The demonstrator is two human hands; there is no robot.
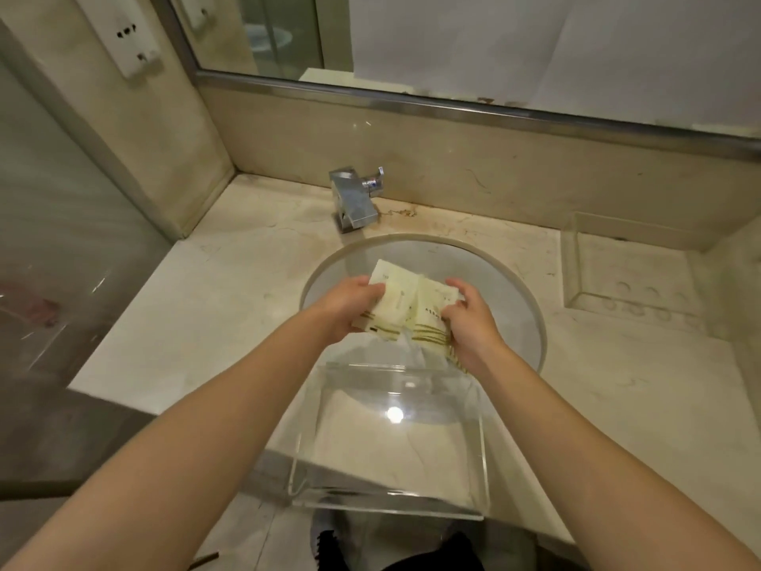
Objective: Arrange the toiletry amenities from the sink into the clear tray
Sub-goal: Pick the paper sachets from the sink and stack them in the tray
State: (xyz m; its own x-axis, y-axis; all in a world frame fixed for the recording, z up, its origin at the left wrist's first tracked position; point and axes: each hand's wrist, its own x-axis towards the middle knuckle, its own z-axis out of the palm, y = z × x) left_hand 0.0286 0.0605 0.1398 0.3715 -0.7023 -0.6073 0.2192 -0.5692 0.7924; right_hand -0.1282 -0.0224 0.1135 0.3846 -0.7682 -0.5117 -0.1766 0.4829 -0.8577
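Hotel-type bathrm: marble counter (197,307) w/ sink (514,290), faucet (356,199), mirror (453,47).

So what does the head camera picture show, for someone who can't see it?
Both hands, left hand and right hand, hold cream packets above the sink, just beyond an empty clear tray on the counter's front edge.

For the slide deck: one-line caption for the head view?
Both hands, left and right, lift cream packets from the sink above an empty clear tray.
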